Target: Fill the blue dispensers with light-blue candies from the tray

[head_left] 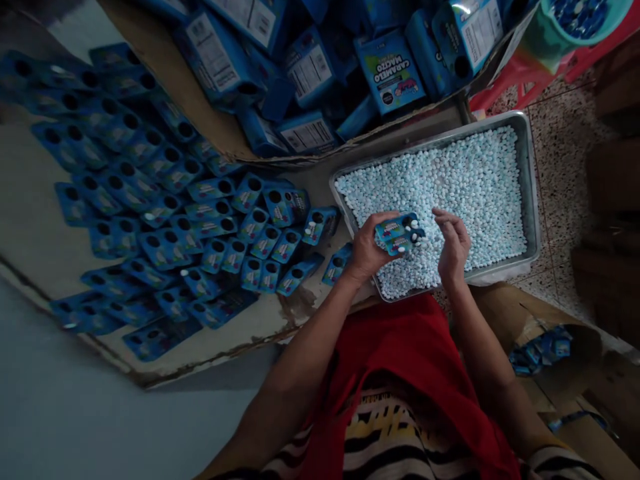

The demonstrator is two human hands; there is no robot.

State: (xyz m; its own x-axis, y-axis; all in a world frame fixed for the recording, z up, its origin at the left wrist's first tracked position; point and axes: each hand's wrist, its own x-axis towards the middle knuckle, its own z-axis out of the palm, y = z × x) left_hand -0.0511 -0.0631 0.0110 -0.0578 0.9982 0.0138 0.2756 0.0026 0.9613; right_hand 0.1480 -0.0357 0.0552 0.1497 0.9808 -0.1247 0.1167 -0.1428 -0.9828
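Observation:
My left hand [369,248] is closed around a pair of small blue boxes [393,233], held over the left part of a metal tray [534,200]. A few white candies lie on the boxes around their dark openings. The tray holds a thick layer of small pale blue and white candies [470,180]. My right hand [454,243] is just right of the boxes, apart from them, above the candies. Its fingers are bent together, and whatever they may hold is too small to make out.
Many blue boxes with round holes [165,247] stand on the table [280,320] at left. A carton [200,127] of blue boxes lies beyond. A teal container [545,33] is at upper right, an open carton [580,340] at lower right.

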